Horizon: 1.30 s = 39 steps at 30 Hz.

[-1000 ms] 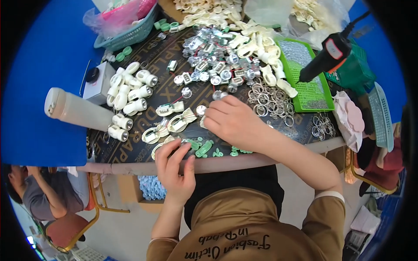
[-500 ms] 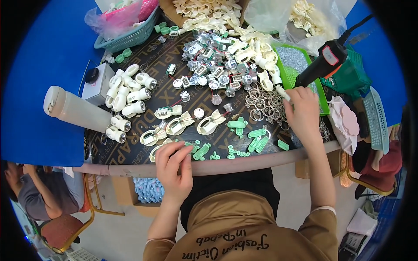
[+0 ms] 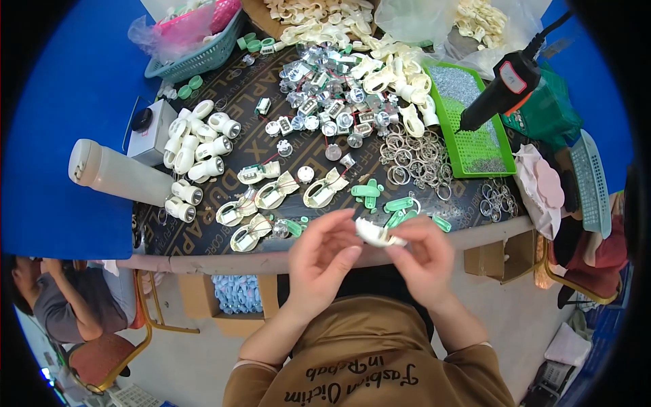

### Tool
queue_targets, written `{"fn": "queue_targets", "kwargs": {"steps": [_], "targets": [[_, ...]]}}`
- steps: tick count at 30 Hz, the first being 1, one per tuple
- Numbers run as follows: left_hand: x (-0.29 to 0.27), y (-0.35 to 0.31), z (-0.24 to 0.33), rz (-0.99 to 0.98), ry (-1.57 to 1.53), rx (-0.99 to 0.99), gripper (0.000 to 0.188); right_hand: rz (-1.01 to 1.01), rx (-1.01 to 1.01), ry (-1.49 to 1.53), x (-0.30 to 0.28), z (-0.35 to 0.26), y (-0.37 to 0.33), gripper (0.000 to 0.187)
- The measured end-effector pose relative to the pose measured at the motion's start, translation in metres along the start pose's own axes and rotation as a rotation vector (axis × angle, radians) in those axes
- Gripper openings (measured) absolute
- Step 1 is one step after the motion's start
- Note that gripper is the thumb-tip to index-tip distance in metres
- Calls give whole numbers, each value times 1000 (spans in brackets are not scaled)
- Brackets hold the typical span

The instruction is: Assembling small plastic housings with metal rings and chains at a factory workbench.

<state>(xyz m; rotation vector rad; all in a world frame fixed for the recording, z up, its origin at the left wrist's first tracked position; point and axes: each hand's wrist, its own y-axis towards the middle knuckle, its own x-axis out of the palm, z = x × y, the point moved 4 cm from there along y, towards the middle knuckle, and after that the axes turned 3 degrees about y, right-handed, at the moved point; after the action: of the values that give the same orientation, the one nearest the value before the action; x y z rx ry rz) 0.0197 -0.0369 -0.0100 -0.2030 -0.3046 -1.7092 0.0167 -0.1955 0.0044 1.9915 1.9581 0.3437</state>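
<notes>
Just past the table's near edge, my right hand [image 3: 424,264] pinches a cream-white plastic flashlight shell [image 3: 373,233] by its right end, between thumb and fingers. My left hand [image 3: 322,261] is curved at the shell's other end, thumb and fingers apart; whether it touches the shell is hard to see. Several open shell halves [image 3: 274,193] fitted with small circuit boards, wires and lamp parts lie beyond my left hand. Green oval plastic pieces [image 3: 367,195] lie beyond the held shell, some hidden behind my hands.
Finished-looking white flashlights [image 3: 220,146] and a pale bottle [image 3: 115,169] stand left. Clear lamp parts [image 3: 332,102] are heaped mid-table. Metal rings [image 3: 413,159] lie beside a green tray [image 3: 468,171] of small metal pieces. A black electric screwdriver [image 3: 498,95] hangs above the tray.
My right hand has come from beside the green tray to the near edge, bringing the white shell. My left hand has shifted right to meet it.
</notes>
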Motion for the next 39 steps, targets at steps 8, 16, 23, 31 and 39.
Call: {"fn": "queue_targets", "kwargs": {"steps": [8, 16, 23, 31, 39], "targets": [[7, -2, -7, -96, -194, 148, 45, -31, -410, -339, 8, -16, -6, 27], [-2, -10, -15, -77, -201, 135, 49, -49, -265, -225, 21, -13, -13, 25], [-14, -9, -8, -23, -213, 63, 48, -220, -255, -390, -1, -11, 34, 13], [-14, -4, -15, -59, -335, -44, 46, -252, -261, -772, -14, 37, 166, 14], [-19, -1, -24, -165, -414, -78, 45, -280, -299, -675, 12, 58, 197, 19]]}}
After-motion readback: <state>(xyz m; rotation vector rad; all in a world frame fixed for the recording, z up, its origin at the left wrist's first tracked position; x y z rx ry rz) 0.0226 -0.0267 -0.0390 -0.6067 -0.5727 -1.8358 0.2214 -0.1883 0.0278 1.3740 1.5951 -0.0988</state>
